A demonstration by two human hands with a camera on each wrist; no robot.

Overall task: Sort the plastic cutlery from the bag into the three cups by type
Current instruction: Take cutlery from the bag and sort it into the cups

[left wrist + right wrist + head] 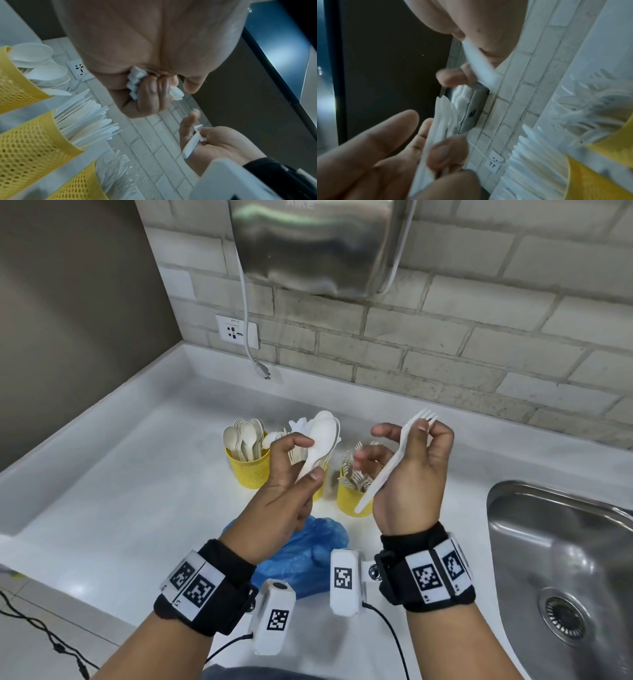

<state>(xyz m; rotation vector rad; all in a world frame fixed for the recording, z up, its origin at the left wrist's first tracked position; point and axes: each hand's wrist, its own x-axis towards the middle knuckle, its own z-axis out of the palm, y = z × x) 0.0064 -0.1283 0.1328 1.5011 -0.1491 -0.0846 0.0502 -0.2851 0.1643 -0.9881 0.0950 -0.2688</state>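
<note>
Above three yellow cups (247,470), my left hand (284,491) grips several spoons (320,440); my right hand (407,470) pinches one fork (394,460).

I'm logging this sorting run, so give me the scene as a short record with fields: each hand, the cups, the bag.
left hand: holds a bundle of white cutlery, spoon on top
right hand: pinches one white fork
cups: three yellow mesh cups; spoons, knives, forks
bag: blue, crumpled on the counter near the wrists
</note>
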